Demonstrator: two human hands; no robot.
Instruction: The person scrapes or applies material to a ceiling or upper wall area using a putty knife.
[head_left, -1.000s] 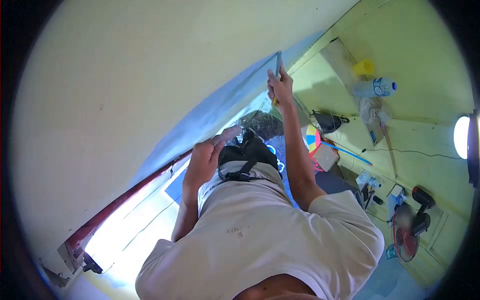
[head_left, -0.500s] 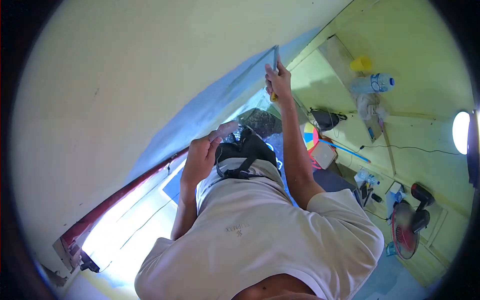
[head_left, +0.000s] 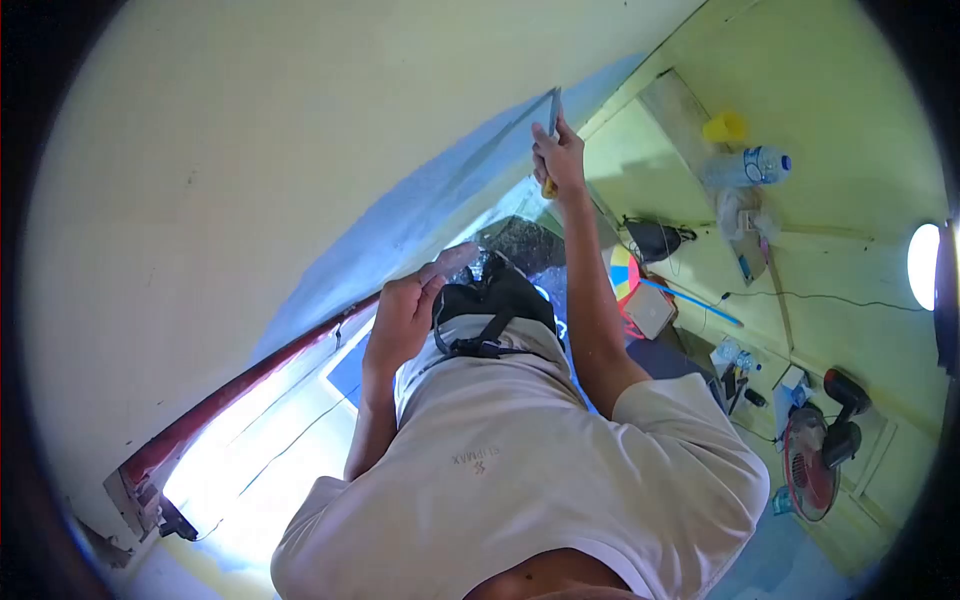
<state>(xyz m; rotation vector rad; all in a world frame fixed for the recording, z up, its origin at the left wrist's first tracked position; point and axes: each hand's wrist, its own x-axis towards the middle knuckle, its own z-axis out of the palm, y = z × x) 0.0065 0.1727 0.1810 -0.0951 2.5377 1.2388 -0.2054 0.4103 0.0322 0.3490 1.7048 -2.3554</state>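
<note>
My right hand (head_left: 562,160) is closed around the yellow handle of a putty knife (head_left: 554,112), its thin grey blade reaching up to the wall (head_left: 280,150). A bluish-grey patch (head_left: 370,240) runs diagonally along that cream wall, with a darker streak leading down and left from the blade. Lower down, in front of my waist, my left hand (head_left: 402,318) is wrapped around a flat, greyish-pink piece (head_left: 450,262) that points away from me; I cannot tell what it is.
On a ledge to the right are a yellow cup (head_left: 725,127) and a water bottle (head_left: 752,167). Further down stand a red fan (head_left: 810,465), small bottles (head_left: 735,355) and a colourful round object (head_left: 625,275). A dark red edge (head_left: 250,385) borders the wall below, beside a bright opening.
My right hand and the putty knife have shifted very slightly at the wall. My left hand keeps nearly the same place and grip.
</note>
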